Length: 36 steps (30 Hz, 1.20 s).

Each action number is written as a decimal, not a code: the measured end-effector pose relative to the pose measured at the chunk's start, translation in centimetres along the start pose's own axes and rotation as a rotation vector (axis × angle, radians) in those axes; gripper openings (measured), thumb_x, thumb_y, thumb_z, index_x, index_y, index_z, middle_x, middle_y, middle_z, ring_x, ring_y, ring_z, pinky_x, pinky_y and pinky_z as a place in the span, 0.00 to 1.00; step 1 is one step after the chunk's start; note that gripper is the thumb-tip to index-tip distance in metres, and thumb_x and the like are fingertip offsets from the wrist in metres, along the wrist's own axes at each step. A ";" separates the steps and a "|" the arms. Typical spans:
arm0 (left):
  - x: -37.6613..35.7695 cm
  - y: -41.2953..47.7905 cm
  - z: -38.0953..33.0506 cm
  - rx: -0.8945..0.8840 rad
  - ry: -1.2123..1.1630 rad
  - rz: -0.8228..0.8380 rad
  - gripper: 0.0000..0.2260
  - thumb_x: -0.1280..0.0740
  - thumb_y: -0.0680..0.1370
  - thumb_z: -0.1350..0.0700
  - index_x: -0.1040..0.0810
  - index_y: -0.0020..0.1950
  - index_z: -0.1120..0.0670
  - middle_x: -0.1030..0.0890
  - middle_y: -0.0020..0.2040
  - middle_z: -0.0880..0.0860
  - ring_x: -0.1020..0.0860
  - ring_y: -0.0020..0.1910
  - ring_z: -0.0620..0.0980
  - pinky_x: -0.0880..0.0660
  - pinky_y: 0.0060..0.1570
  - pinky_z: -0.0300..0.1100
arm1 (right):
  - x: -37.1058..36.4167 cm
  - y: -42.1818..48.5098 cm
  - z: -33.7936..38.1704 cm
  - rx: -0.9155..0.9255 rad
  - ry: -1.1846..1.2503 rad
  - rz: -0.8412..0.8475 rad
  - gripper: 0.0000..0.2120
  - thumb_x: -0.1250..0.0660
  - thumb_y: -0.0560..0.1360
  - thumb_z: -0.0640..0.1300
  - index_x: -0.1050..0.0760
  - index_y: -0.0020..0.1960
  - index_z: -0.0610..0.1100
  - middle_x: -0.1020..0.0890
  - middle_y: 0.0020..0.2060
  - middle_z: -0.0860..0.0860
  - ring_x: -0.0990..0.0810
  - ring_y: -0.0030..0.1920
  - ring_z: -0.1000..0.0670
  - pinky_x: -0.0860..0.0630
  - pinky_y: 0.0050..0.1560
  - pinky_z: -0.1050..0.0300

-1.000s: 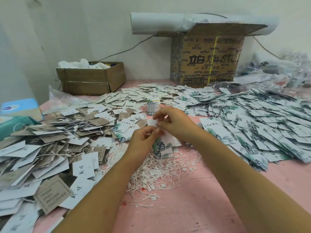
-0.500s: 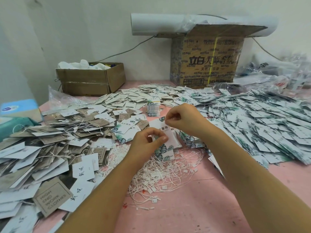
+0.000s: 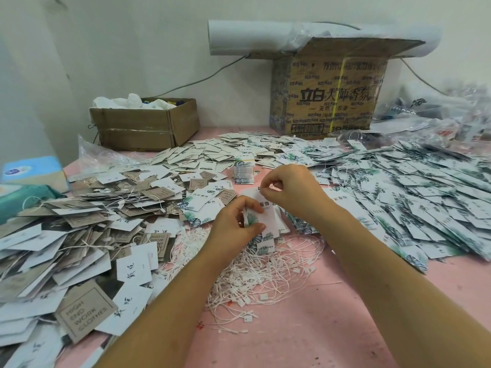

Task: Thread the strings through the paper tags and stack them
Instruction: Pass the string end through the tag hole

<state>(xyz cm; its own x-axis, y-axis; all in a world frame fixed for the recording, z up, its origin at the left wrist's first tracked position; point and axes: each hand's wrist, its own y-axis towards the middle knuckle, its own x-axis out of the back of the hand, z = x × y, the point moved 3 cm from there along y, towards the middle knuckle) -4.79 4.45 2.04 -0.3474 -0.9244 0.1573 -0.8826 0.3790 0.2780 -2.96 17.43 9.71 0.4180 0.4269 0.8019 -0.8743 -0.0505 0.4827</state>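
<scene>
Your left hand (image 3: pixel 233 224) grips a leaf-print tag (image 3: pixel 266 208) while your right hand (image 3: pixel 295 191) pinches its top edge (thumb against forefinger).

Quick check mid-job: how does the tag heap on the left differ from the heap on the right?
The left heap mixes grey-brown cards with white ones; the right heap is white with green leaf prints. The left heap's brown cards read HIGH END WORK CLOTHES; the right heap shows no such lettering. Strings show plainly among the left heap, few among the right heap. Both lie loose on the pink table.
</scene>
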 end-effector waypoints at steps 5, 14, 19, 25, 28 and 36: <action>-0.4 0.0 -0.3 -0.008 0.047 -0.009 0.21 0.29 0.71 0.68 0.25 0.42 0.40 0.20 0.50 0.54 0.19 0.45 0.59 0.21 0.42 0.52 | -0.1 0.1 -0.2 -0.021 -0.056 0.005 0.07 0.34 0.73 0.42 0.18 0.46 0.43 0.17 0.44 0.50 0.26 0.41 0.54 0.28 0.43 0.59; -0.4 -0.1 -0.3 -0.007 0.053 0.004 0.28 0.30 0.71 0.69 0.32 0.47 0.34 0.19 0.49 0.50 0.21 0.47 0.60 0.20 0.40 0.55 | -0.1 -0.2 0.3 -0.036 -0.064 0.033 0.07 0.34 0.73 0.42 0.18 0.46 0.43 0.17 0.45 0.49 0.21 0.47 0.49 0.23 0.49 0.51; -0.3 0.0 -0.2 -0.055 0.018 -0.028 0.41 0.32 0.72 0.71 0.46 0.63 0.29 0.18 0.51 0.44 0.19 0.44 0.41 0.21 0.37 0.36 | 0.0 -0.2 0.5 -0.056 -0.073 0.009 0.07 0.35 0.73 0.42 0.18 0.47 0.43 0.17 0.45 0.49 0.22 0.46 0.49 0.23 0.48 0.53; -0.6 0.3 -0.1 -0.043 0.021 -0.053 0.31 0.35 0.77 0.67 0.38 0.64 0.33 0.18 0.52 0.44 0.20 0.43 0.37 0.21 0.41 0.38 | 0.3 -0.2 0.8 -0.078 -0.096 -0.060 0.07 0.35 0.73 0.42 0.19 0.46 0.43 0.18 0.44 0.49 0.21 0.45 0.49 0.25 0.45 0.56; -0.7 0.4 -0.3 -0.042 0.007 -0.067 0.29 0.36 0.76 0.68 0.30 0.52 0.30 0.18 0.48 0.44 0.19 0.44 0.41 0.20 0.45 0.46 | 0.1 -0.3 1.1 -0.065 -0.078 -0.084 0.07 0.36 0.74 0.42 0.19 0.46 0.43 0.18 0.44 0.48 0.22 0.45 0.48 0.25 0.46 0.54; -0.9 0.6 -0.7 -0.032 -0.127 -0.087 0.25 0.39 0.77 0.70 0.26 0.51 0.37 0.17 0.44 0.37 0.20 0.46 0.38 0.23 0.44 0.38 | 0.3 -0.2 1.1 -0.054 0.033 -0.103 0.07 0.35 0.73 0.40 0.18 0.46 0.41 0.17 0.43 0.46 0.21 0.45 0.47 0.24 0.50 0.48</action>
<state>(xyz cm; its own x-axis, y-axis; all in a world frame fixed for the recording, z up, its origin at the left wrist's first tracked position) -4.81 5.52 2.73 -0.3095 -0.9509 0.0110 -0.9012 0.2969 0.3157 -2.37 16.56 10.22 0.4991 0.4564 0.7366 -0.8395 0.0438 0.5416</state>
